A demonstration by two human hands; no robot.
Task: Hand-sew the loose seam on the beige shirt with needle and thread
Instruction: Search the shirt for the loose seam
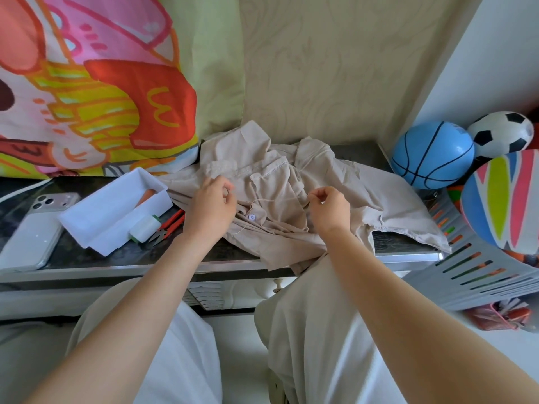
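The beige shirt (280, 182) lies crumpled on the dark table (73, 252), one part hanging over the front edge. A white button (251, 217) shows near the middle. My right hand (329, 209) pinches the needle end of a thin thread (271, 200) that runs left across the cloth. My left hand (214, 205) hovers over the shirt's left side with fingers curled; thread seems to pass at its fingertips, though the hold is unclear. The needle itself is too small to make out.
A white tray (116, 211) with a thread spool (145, 227) and an orange item sits left of the shirt. Red-handled snips (169, 227) lie beside it, a phone (32, 228) at far left. Balls (431, 156) and a grey basket (478, 269) stand at right.
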